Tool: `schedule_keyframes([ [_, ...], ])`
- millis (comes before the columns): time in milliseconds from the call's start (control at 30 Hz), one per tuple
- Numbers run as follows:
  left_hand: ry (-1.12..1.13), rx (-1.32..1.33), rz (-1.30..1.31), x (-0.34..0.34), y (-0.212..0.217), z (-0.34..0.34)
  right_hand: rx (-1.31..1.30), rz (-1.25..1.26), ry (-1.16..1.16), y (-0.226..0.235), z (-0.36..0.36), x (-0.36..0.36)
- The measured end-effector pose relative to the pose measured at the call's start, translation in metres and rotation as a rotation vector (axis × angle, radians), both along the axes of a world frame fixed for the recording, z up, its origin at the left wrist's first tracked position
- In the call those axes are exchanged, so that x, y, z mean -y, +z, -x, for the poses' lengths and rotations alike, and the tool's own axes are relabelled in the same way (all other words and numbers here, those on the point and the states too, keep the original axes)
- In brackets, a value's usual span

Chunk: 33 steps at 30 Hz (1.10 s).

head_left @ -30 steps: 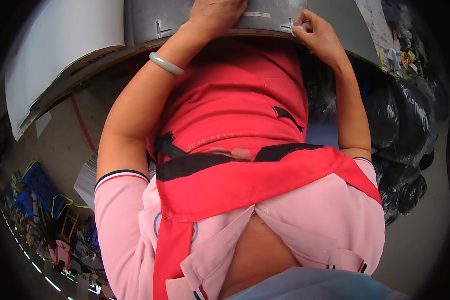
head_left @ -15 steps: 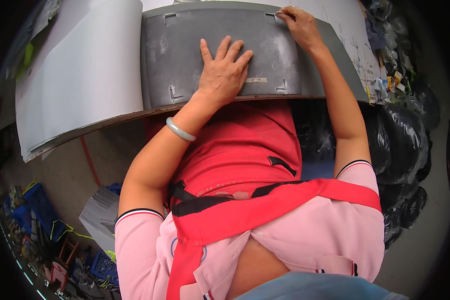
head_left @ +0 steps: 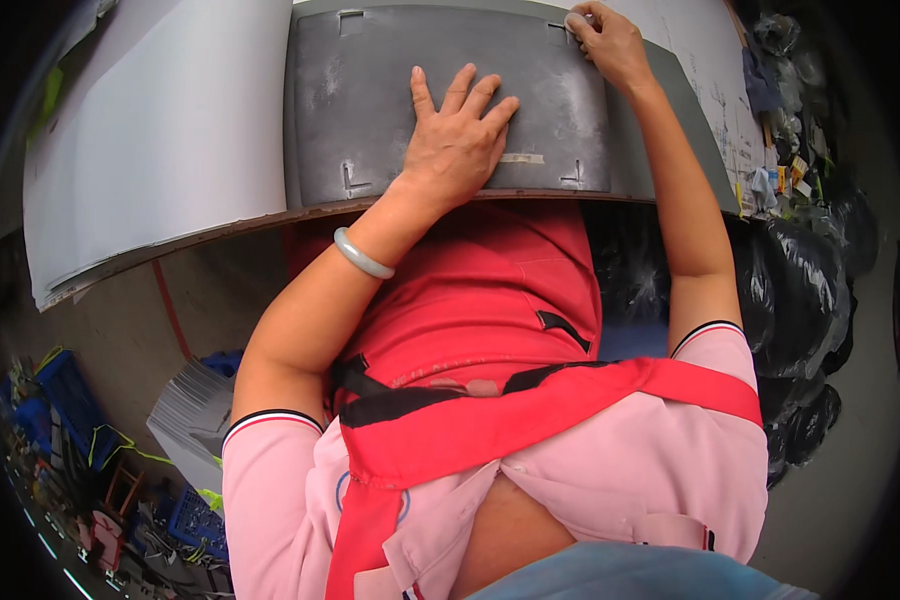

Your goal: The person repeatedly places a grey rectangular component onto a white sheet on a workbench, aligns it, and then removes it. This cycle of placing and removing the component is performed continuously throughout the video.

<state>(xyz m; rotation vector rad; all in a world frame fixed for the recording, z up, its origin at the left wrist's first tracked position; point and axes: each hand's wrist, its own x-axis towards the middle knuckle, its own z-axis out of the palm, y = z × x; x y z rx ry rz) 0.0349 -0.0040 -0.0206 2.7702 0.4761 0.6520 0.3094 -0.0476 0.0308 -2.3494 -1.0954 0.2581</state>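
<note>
A dark grey sheet, smudged with white and cut with L-shaped slots near its corners, lies on the work table against its front edge. My left hand rests flat on the middle of this sheet, fingers spread. At the sheet's far right corner, my right hand has its thumb and fingers pinched together beside a slot. Something small and whitish shows at those fingertips, too little of it to name. A strip of pale tape sticks to the sheet near my left hand.
Large white sheets are stacked on the left, curving over the table's front edge. Another grey sheet extends under the slotted one. Black plastic bags crowd the right side. Blue crates stand on the floor at lower left.
My right hand has shifted slightly at the far right corner, still pinched. My left hand stays flat on the sheet. The whole view has moved a little.
</note>
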Motion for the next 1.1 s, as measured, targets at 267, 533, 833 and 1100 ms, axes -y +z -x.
schedule_keyframes([
  [267, -0.009, 0.016, -0.003, -0.001, -0.002, -0.002, 0.010, 0.173, 0.076, 0.001, -0.017, -0.005],
  [533, 0.009, 0.010, -0.026, 0.000, -0.004, -0.003, -0.098, -0.093, 0.289, 0.018, 0.072, -0.068],
  [833, -0.032, 0.068, 0.050, -0.001, -0.004, -0.003, 0.182, -0.165, 0.621, -0.019, 0.142, -0.163],
  [1100, -0.013, 0.075, 0.033, 0.000, -0.016, -0.004, 0.257, 0.018, 0.600, -0.015, 0.146, -0.177],
])
